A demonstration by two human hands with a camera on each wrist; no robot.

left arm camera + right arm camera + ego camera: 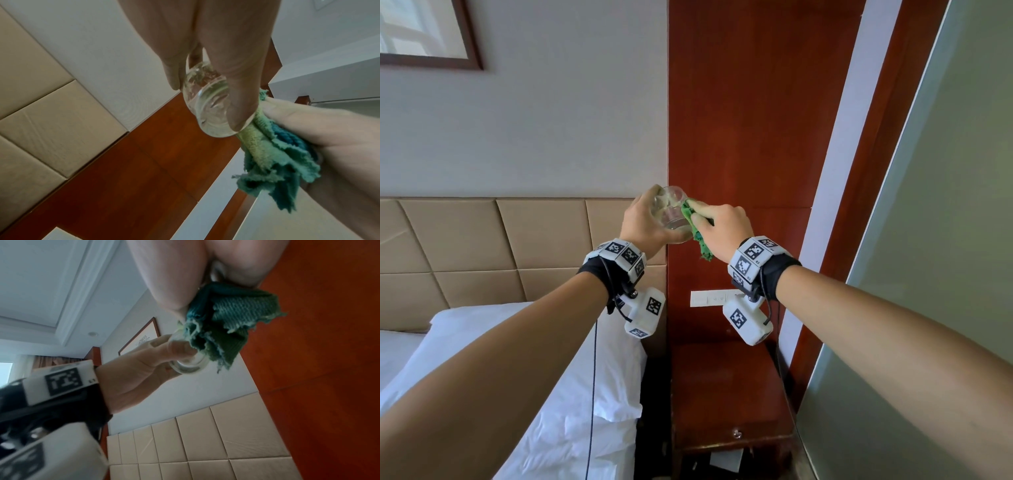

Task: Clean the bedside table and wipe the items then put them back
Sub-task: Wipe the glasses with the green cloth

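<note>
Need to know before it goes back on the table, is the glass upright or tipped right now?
Tipped. The left hand holds the glass on a slant, off the bedside table, against the cloth.

clear glass (671, 214) | tilted, held aloft | green cloth (693, 224) bunched, touching it

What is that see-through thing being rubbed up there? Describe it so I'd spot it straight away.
Find the tall red-brown wood panel beside the padded headboard; both hands are raised in front of its left edge, above the bedside table. The left hand grips a small clear glass, tilted, while the right hand presses a green cloth against it. It is the only transparent object there.
</note>
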